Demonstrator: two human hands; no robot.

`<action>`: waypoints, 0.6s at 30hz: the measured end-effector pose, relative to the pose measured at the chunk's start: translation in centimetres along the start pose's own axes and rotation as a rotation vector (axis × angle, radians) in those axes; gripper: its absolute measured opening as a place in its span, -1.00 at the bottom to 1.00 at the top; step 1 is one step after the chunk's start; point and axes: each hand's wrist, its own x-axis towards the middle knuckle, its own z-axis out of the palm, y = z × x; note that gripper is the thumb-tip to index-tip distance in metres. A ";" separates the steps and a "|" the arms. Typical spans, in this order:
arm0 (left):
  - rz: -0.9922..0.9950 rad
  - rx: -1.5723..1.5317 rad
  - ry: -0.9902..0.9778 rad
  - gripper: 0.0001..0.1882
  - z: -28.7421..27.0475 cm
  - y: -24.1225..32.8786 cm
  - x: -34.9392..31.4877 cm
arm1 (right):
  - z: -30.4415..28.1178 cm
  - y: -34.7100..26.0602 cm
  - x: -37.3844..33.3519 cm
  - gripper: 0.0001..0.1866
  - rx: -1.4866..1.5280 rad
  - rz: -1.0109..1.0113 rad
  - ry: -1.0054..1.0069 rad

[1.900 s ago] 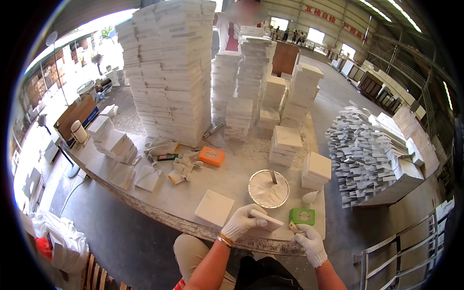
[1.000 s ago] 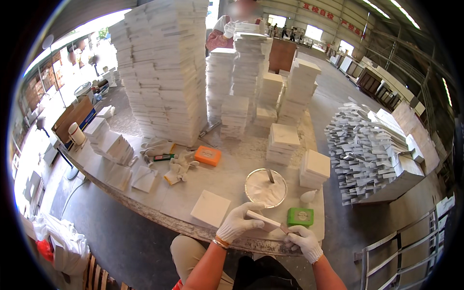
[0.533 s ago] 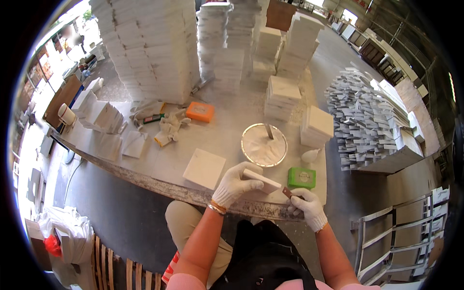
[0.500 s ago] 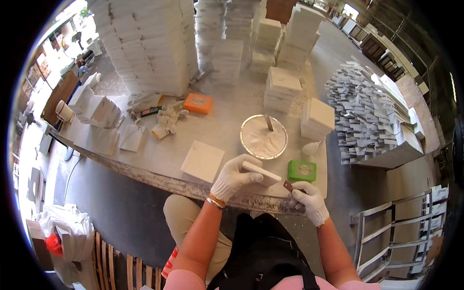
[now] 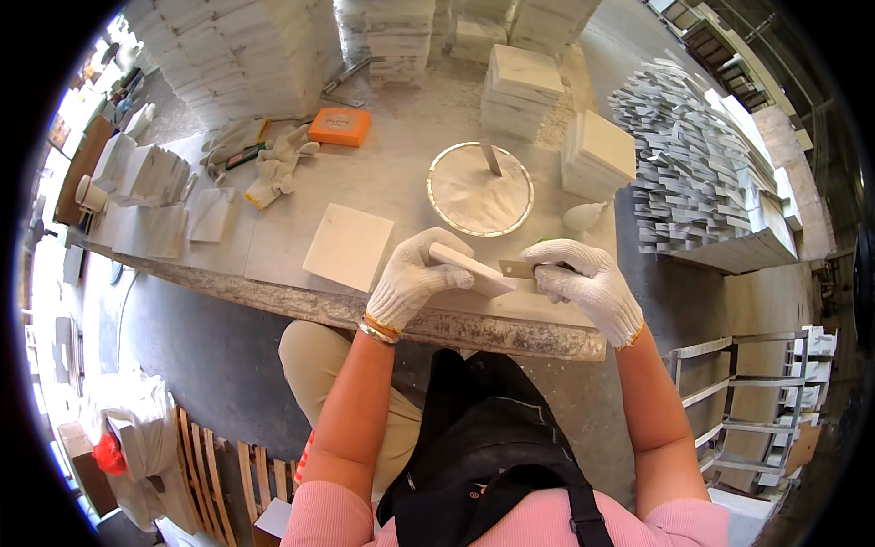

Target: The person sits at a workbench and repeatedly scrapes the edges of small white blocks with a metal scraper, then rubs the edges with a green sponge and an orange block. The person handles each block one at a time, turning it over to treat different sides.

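My left hand [image 5: 415,281], in a white knitted glove, grips a white stone tile [image 5: 472,272] by its left side, tilted above the table's near edge. My right hand [image 5: 591,284], gloved as well, pinches a small flat metal scraper blade [image 5: 518,269]. The blade's tip is at the tile's right end; whether they touch I cannot tell. Another white tile [image 5: 349,246] lies flat beside my left hand. Beyond both hands stands a round bowl [image 5: 484,233] of white powder with a metal spatula [image 5: 492,160] stuck in it. The green box is almost wholly hidden behind my right hand.
A white rubber bulb [image 5: 584,216] and stacked tiles [image 5: 597,155] stand right of the bowl. Loose gloves [image 5: 281,166] and an orange box [image 5: 339,127] lie left. Tall tile stacks [image 5: 246,64] rise behind. A metal rack [image 5: 729,401] stands on the floor at right.
My right hand has moved left and up, bringing the blade to the tile and covering the green box. The view has tipped down, so the table things sit higher.
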 end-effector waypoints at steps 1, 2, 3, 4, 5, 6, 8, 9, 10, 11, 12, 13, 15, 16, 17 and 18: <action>-0.002 -0.022 -0.002 -0.69 0.1 0.0 0.0 | 0.0 -0.3 0.6 -0.75 -0.020 0.000 -0.040; -0.003 -0.045 -0.004 -0.69 0.2 0.1 0.0 | 0.1 -0.5 1.2 -0.75 -0.040 -0.001 -0.080; -0.016 -0.058 -0.008 -0.69 0.2 0.1 0.0 | 0.2 -0.6 1.8 -0.75 -0.064 -0.026 -0.107; -0.030 -0.072 -0.012 -0.69 0.3 0.1 0.1 | 0.4 -0.7 2.3 -0.75 -0.088 -0.052 -0.133; -0.043 -0.085 -0.016 -0.70 0.3 0.2 0.1 | 0.5 -0.7 2.7 -0.75 -0.112 -0.078 -0.160; -0.042 -0.080 -0.013 -0.70 0.3 0.1 0.1 | 0.5 -0.6 2.9 -0.75 -0.124 -0.113 -0.173; -0.039 -0.071 -0.008 -0.70 0.3 0.0 0.1 | 0.6 -0.5 3.2 -0.75 -0.147 -0.182 -0.197; -0.037 -0.058 0.000 -0.70 0.3 0.1 0.1 | 0.6 -0.4 3.3 -0.75 -0.160 -0.199 -0.203; -0.034 -0.045 0.006 -0.71 0.3 0.1 0.1 | 0.5 -0.4 3.2 -0.74 -0.173 -0.215 -0.209; -0.032 -0.032 0.013 -0.71 0.4 0.2 0.0 | 0.3 -0.3 3.2 -0.74 -0.186 -0.232 -0.214; -0.022 -0.043 0.010 -0.71 0.4 0.1 0.0 | 0.2 -0.5 2.9 -0.73 -0.189 -0.171 -0.216; -0.013 -0.054 0.007 -0.72 0.4 0.0 0.0 | 0.0 -0.7 2.6 -0.73 -0.192 -0.111 -0.218; 0.000 -0.064 0.003 -0.72 0.4 -0.1 0.0 | -0.2 -0.9 2.2 -0.72 -0.178 -0.036 -0.214; 0.003 -0.062 0.002 -0.73 0.3 -0.3 0.0 | -0.2 -0.9 2.0 -0.72 -0.162 -0.022 -0.208; 0.006 -0.061 0.001 -0.73 0.3 -0.3 0.1 | -0.2 -0.9 1.8 -0.72 -0.145 -0.009 -0.202; 0.005 -0.067 0.006 -0.74 0.4 -0.2 0.1 | -0.2 -0.9 1.7 -0.72 -0.141 -0.020 -0.197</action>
